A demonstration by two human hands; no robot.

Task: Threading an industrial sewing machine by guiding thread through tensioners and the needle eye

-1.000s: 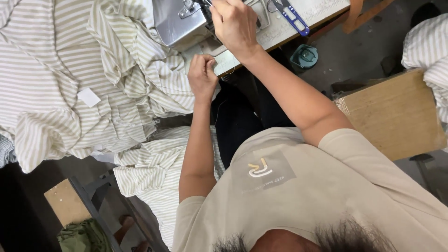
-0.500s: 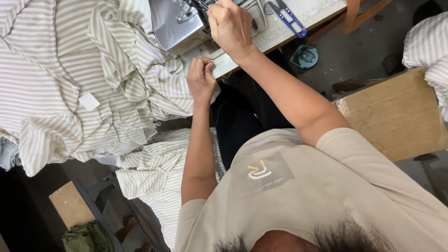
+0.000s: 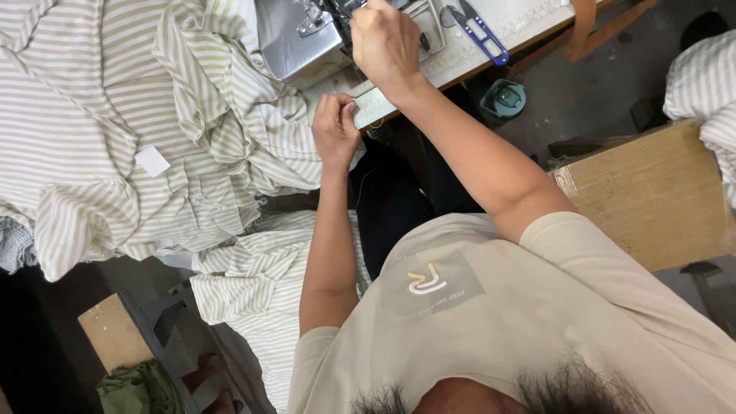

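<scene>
— What has shifted since a second ago?
— Little. The left hand [image 3: 336, 129] has crept a touch toward the grey metal sewing machine [image 3: 295, 34], and the right hand [image 3: 386, 42] has risen slightly toward twelve o'clock.

— The surface, the room?
— A pale worktable with a ruled front edge [image 3: 468, 54] runs along the top; below it lies grey concrete floor [image 3: 583, 100].

— What lies around?
— Heaped beige-and-white striped cloth [image 3: 115, 130] fills nine to eleven o'clock, touching the machine. Blue-handled thread snips [image 3: 479, 29] rest on the table at one o'clock, a brown cardboard box [image 3: 652, 195] sits at three, and a small teal lidded container [image 3: 503, 98] stands on the floor.

— And the fingers?
— Left fingers are pinched together at the table's edge; what they grip is too small to tell. The right hand is clenched over the machine's needle area, hiding it; I cannot tell what it holds.
</scene>
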